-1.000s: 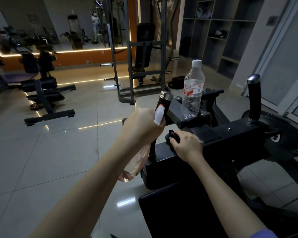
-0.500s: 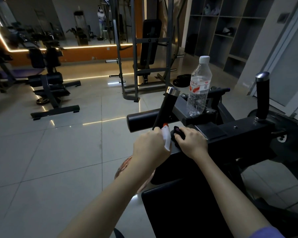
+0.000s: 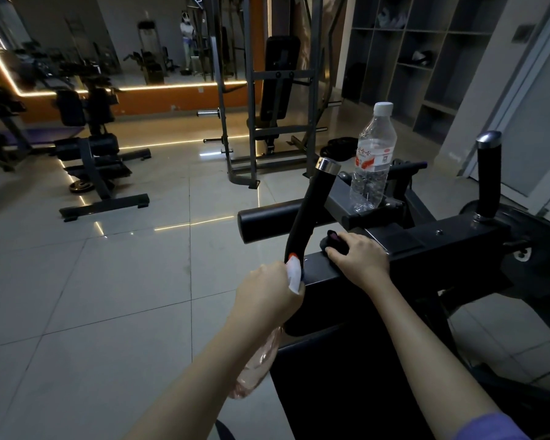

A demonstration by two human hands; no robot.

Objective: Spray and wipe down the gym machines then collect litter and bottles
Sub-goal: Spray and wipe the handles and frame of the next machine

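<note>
At near right, a black steel gym machine (image 3: 458, 239) carries an upright clear plastic water bottle (image 3: 373, 160) on its far ledge. The left hand (image 3: 269, 293) grips a pink translucent spray bottle (image 3: 258, 366). The right hand (image 3: 359, 262) clutches a dark cloth (image 3: 334, 242) against the frame.

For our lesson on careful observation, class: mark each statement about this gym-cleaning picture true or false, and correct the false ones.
1. The clear plastic water bottle with a red-and-white label stands upright on the black gym machine. True.
2. One hand is empty. False: the right hand holds a dark cloth against the machine's frame.
3. The left hand holds a pink translucent spray bottle. True.
4. The water bottle has no cap. False: its white cap is on.
</note>
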